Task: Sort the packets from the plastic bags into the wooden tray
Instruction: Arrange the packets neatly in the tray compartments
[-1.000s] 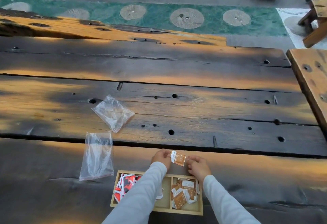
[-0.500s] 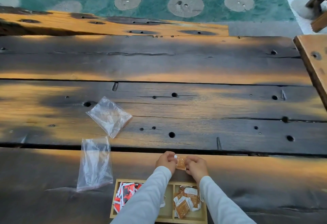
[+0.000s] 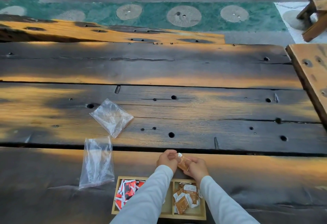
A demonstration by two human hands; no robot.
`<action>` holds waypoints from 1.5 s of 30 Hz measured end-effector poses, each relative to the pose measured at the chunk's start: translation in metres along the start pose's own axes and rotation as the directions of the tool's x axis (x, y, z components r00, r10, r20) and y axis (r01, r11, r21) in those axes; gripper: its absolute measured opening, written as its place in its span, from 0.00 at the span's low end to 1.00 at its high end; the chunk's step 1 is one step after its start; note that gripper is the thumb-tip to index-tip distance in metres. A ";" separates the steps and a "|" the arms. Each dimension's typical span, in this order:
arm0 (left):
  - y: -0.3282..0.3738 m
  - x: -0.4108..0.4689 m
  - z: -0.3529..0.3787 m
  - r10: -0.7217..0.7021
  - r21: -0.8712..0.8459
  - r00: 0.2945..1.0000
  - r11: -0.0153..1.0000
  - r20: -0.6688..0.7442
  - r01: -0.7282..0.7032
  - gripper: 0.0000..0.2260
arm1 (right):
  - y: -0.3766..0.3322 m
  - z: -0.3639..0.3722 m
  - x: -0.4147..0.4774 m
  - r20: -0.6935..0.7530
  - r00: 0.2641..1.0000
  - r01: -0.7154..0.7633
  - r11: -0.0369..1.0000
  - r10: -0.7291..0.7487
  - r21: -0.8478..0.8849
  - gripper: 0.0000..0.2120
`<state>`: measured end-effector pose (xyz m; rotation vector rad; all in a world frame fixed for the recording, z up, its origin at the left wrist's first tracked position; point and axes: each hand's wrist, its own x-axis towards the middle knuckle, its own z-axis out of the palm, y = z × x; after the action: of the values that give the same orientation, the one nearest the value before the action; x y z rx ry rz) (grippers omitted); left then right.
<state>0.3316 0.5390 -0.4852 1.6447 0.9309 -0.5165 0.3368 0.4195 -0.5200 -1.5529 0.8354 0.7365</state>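
A single brown packet (image 3: 183,162) is held just above the table (image 3: 212,110), a little beyond the far rim of the wooden tray (image 3: 187,217), between the two hands. It is gripped by the right hand (image 3: 196,168), whose fingers are curled round its near right part, and its left edge is pinched by the curled fingers of the left hand (image 3: 166,160). Both forearms are covered by pale sleeves (image 3: 146,197) that cross over the tray. The tray is set at the near edge of the table and is divided into compartments: red and white packets (image 3: 126,191) are piled in the left one, brown and white packets (image 3: 185,199) in the right one. Two clear plastic bags are laid flat to the left of the hands: the nearer bag (image 3: 97,163) is just beside the tray's far left corner, and the farther bag (image 3: 112,117) is placed beyond it, apart from it.
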 end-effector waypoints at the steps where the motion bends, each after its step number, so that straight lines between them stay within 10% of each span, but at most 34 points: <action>1: 0.000 -0.003 -0.002 0.004 -0.008 1.000 1.000 -0.005 -0.004 0.12 | 0.000 -0.001 -0.005 0.002 1.000 0.013 1.000 -0.013 -0.005 0.11; 25: -0.093 -0.102 -0.010 0.118 0.134 0.991 0.983 0.067 -0.126 0.14 | 0.096 -0.039 -0.077 -0.049 0.987 0.144 0.980 -0.151 -0.135 0.06; 45: -0.127 -0.113 -0.010 0.098 -0.064 0.976 0.992 -0.195 -0.112 0.11 | 0.103 -0.085 -0.098 0.052 0.985 0.169 0.970 -0.163 -0.176 0.05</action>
<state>0.1623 0.5229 -0.4750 1.6862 0.9854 -0.2507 0.1972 0.3376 -0.4830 -1.7419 0.6158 0.7314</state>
